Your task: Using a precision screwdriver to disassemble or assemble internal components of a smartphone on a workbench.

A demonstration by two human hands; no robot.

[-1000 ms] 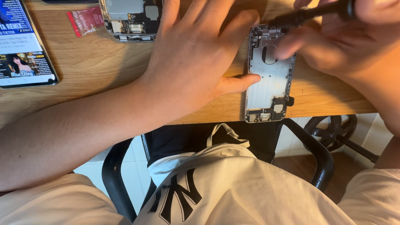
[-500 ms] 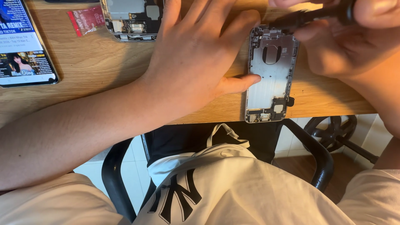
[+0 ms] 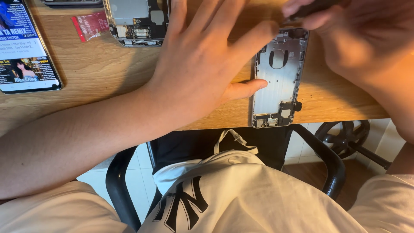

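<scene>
The left hand (image 3: 202, 64) lies flat and spread on the wooden table (image 3: 108, 82), thumb touching the silver phone housing (image 3: 278, 80) near the table's front edge; the right hand (image 3: 358, 39) pinches something dark above its top end, unclear what

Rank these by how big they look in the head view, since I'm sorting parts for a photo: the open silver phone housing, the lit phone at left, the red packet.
1. Silver phone housing, whole in view, largest.
2. Lit phone, cut off by the frame edge, so this ranking against the housing is unsure.
3. Red packet, clearly smallest.
</scene>
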